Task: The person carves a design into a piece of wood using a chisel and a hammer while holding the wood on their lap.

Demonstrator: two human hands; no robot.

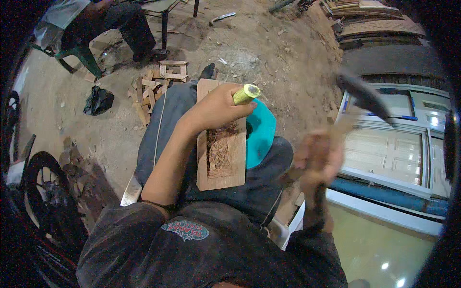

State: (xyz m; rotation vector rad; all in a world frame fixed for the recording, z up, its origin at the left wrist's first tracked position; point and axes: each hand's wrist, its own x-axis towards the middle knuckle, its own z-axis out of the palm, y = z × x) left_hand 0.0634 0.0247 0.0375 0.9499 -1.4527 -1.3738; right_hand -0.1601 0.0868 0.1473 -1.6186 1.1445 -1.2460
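A wooden board lies lengthwise over my lap, with a rough recess cut into its face and wood chips in it. My left hand is closed around the yellow-green handle of a chisel at the board's far part; its blade is hidden by the hand. Off to the right, my right hand grips a hammer, its dark head raised well apart from the chisel. Hand and hammer are blurred by motion. Beneath the board's right side shows a flat teal piece.
Wood offcuts and small frames are piled ahead on the dirt floor, near a black plastic bag. A person sits at far left. White panelled doors stand at right, below stacked boards. A wheel is at left.
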